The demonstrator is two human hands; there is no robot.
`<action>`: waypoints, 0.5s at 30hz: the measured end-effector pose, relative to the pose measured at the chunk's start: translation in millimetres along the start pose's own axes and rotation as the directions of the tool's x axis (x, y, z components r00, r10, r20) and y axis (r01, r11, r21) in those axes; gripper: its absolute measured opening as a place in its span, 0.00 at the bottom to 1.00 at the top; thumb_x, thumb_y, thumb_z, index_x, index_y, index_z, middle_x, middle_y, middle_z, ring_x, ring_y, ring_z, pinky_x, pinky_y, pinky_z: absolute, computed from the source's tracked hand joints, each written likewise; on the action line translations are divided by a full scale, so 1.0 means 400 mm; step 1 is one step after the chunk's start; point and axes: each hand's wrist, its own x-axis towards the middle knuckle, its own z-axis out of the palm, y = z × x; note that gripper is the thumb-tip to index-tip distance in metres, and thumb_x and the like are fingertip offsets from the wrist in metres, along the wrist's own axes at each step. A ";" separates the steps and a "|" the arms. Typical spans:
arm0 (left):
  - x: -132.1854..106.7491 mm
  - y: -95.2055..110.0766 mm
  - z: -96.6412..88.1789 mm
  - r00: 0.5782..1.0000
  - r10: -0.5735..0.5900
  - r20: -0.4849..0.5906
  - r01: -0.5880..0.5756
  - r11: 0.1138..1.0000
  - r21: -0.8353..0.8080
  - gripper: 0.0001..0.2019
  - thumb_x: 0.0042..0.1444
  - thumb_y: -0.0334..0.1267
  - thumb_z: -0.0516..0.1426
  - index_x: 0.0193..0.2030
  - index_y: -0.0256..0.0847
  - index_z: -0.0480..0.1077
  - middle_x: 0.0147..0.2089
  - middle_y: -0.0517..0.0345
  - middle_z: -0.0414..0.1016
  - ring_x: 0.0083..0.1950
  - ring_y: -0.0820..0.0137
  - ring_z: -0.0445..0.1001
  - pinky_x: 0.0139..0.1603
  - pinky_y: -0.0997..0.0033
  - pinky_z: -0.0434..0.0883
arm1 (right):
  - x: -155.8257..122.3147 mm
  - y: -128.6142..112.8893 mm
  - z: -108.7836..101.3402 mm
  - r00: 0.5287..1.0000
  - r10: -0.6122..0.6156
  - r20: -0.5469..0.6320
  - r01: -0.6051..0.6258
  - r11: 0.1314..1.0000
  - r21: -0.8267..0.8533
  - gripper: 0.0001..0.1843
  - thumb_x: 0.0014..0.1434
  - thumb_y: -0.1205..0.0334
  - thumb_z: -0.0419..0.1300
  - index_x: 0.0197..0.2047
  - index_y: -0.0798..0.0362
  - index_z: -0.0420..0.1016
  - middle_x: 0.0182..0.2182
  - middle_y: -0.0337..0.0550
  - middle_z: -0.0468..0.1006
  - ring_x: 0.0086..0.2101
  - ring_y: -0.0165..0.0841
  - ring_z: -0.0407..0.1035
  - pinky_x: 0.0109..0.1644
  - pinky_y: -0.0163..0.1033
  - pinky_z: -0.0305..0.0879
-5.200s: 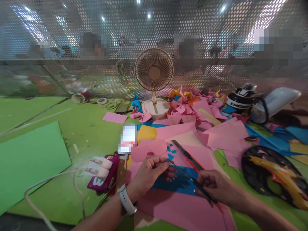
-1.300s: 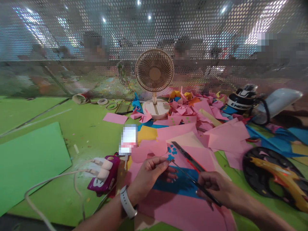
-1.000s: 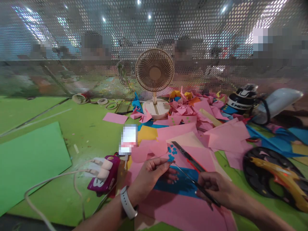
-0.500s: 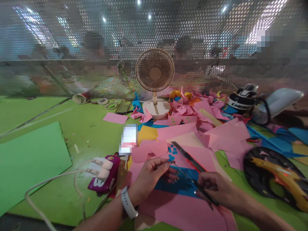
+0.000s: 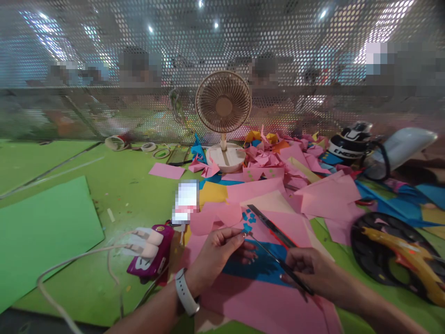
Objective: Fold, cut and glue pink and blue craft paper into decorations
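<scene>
Two hands over the blue paper (image 5: pixel 257 267) on the bench (image 5: pixel 114 195). Your right hand (image 5: pixel 311 273) clamps its fingers round the thin dark tool (image 5: pixel 269 254); your left hand (image 5: pixel 213 253) pinches tight at its tip.

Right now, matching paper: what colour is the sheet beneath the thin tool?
Blue sheet, seen in the head view.

Strewn across the green table (image 5: pixel 128 190): heaped pink paper sheets (image 5: pixel 323 195), a darker green sheet (image 5: pixel 45 227) at left, a desk fan (image 5: pixel 224 104), tape rolls (image 5: pixel 114 141), a black helmet (image 5: pixel 349 139).
</scene>
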 end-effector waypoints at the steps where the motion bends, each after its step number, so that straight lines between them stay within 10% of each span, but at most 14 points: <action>1: 0.000 0.001 0.000 1.000 -0.007 -0.006 0.007 1.000 -0.011 0.10 0.52 0.42 0.60 0.35 0.37 0.72 0.31 0.55 0.78 0.29 0.72 0.75 0.32 0.72 0.72 | 0.000 -0.001 -0.001 1.000 -0.001 -0.001 0.001 1.000 0.004 0.18 0.45 0.54 0.67 0.24 0.55 0.62 0.15 0.30 0.62 0.17 0.22 0.58 0.19 0.27 0.50; 15: 0.008 -0.004 -0.008 0.999 0.035 -0.040 -0.035 0.999 0.002 0.12 0.52 0.43 0.60 0.37 0.36 0.72 0.32 0.53 0.78 0.30 0.71 0.75 0.31 0.73 0.72 | 0.001 -0.002 -0.009 0.998 0.012 -0.060 -0.010 0.999 0.032 0.21 0.43 0.48 0.66 0.23 0.53 0.61 0.15 0.29 0.59 0.17 0.22 0.56 0.20 0.28 0.56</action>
